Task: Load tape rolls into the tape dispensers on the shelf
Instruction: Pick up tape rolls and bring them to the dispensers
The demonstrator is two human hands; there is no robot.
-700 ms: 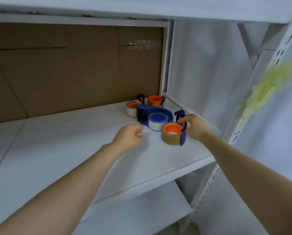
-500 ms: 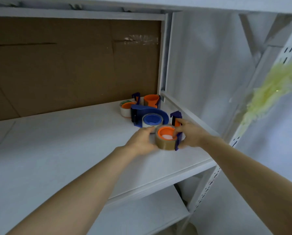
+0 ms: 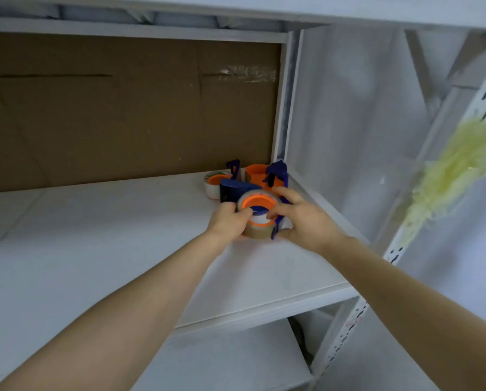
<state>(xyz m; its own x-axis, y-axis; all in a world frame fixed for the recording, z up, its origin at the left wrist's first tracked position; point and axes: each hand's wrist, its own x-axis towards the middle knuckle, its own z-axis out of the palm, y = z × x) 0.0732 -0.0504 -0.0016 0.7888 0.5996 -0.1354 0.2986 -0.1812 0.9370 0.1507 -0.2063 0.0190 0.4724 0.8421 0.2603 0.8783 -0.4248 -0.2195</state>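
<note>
Both hands grip one brown tape roll [image 3: 257, 231] with an orange core [image 3: 258, 201] and a dark blue dispenser frame at its right side: the left hand [image 3: 227, 221] clasps its left edge, the right hand [image 3: 301, 218] its right, near the shelf [image 3: 95, 249] surface. Just behind sit a blue dispenser [image 3: 233, 190], a white roll with an orange core [image 3: 215, 184] and an orange-hubbed dispenser [image 3: 260, 176], clustered in the shelf's back right corner against the cardboard backing [image 3: 123, 114].
</note>
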